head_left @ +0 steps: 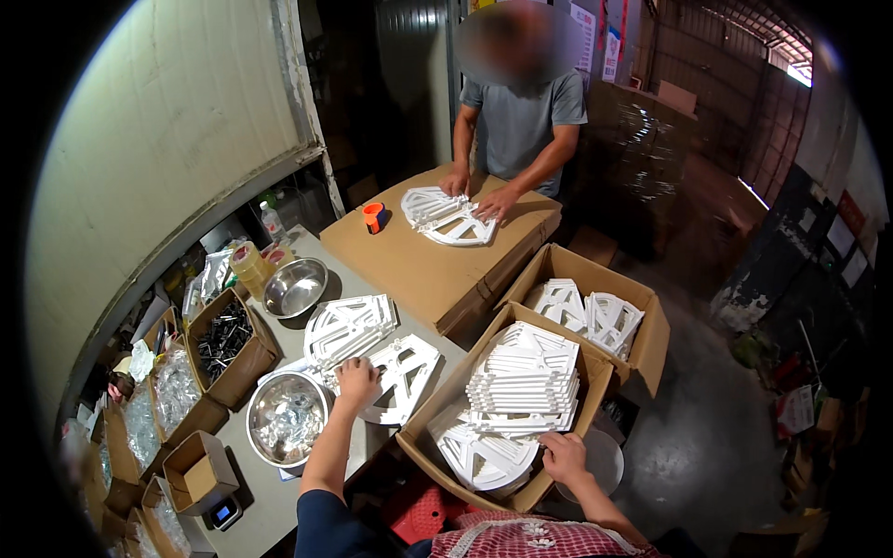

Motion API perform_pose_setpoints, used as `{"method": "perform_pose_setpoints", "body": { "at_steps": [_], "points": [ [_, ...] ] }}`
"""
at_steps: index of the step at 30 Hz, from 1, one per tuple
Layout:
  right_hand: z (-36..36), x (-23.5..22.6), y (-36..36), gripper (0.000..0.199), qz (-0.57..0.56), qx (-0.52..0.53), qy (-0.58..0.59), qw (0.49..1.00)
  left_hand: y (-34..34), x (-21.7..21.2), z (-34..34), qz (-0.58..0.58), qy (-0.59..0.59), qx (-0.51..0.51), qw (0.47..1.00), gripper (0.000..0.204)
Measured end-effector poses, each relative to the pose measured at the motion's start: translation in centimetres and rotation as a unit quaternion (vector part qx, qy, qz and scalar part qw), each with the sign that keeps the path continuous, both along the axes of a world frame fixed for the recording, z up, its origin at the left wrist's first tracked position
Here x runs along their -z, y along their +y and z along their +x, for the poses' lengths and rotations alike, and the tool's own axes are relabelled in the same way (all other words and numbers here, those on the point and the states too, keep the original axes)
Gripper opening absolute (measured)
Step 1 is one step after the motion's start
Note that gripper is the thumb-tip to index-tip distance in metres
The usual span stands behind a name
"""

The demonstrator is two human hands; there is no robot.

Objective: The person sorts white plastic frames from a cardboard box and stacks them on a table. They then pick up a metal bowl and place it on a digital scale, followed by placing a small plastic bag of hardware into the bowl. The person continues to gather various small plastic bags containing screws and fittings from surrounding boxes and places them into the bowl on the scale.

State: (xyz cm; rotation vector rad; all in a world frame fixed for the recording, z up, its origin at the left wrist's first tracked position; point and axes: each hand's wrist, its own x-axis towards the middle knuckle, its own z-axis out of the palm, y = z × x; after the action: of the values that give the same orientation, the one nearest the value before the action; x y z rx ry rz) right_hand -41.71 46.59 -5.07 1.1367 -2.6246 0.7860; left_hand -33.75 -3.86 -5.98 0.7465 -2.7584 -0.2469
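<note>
While my left hand (357,380) rests palm-down on a white plastic openwork panel (402,377) lying flat on the counter (265,498), its grip is curled loosely over the panel's near edge rather than pinching it. Just beyond lies a small stack of the same panels (350,327), and just left of my hand sits a steel bowl (287,418) holding small clear bags. My right hand (564,458) sits at the near wall of an open cardboard box (437,409), fingers bent down onto the lowest white panels — whether they clamp one I cannot tell. A tall pile of panels (525,379) fills that box. Across the counter another person presses both hands on panels (448,218) spread over flat cartons (419,265) — well apart from mine.
</note>
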Motion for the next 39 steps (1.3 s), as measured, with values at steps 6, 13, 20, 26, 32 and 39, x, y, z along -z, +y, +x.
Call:
{"method": "perform_pose_setpoints", "body": {
  "at_steps": [6, 13, 20, 26, 32, 39],
  "points": [
    [-0.1, -0.6, -0.5, 0.032, -0.011, -0.009, 0.010, 1.000, 3.9, -3.4, -4.9, -0.064, 0.134, 0.098, 0.984, 0.062],
    [0.2, -1.0, -0.2, 0.027, 0.000, -0.012, -0.022, 1.000, 13.3, -16.9, -10.2, 0.089, 0.281, 0.232, 0.927, 0.055],
    [0.0, -0.8, -0.3, 0.018, -0.002, 0.004, -0.006, 1.000, 19.8, -7.3, -8.1, 0.145, 0.058, 0.411, 0.898, 0.047],
    [-0.2, -0.9, -0.7, 0.015, 0.130, -0.004, -0.011, 0.992, 25.3, 4.8, 2.5, 0.231, -0.163, 0.508, 0.814, 0.043],
    [-0.2, -0.6, -0.8, 0.011, 0.116, -0.017, 0.024, 0.993, 26.7, 6.9, 2.5, 0.252, -0.362, 0.387, 0.810, 0.046],
    [-0.3, -0.1, -0.4, 0.011, 0.119, -0.036, 0.021, 0.992, 26.6, 9.3, 2.1, 0.218, -0.339, 0.407, 0.819, 0.037]
  ]
}}
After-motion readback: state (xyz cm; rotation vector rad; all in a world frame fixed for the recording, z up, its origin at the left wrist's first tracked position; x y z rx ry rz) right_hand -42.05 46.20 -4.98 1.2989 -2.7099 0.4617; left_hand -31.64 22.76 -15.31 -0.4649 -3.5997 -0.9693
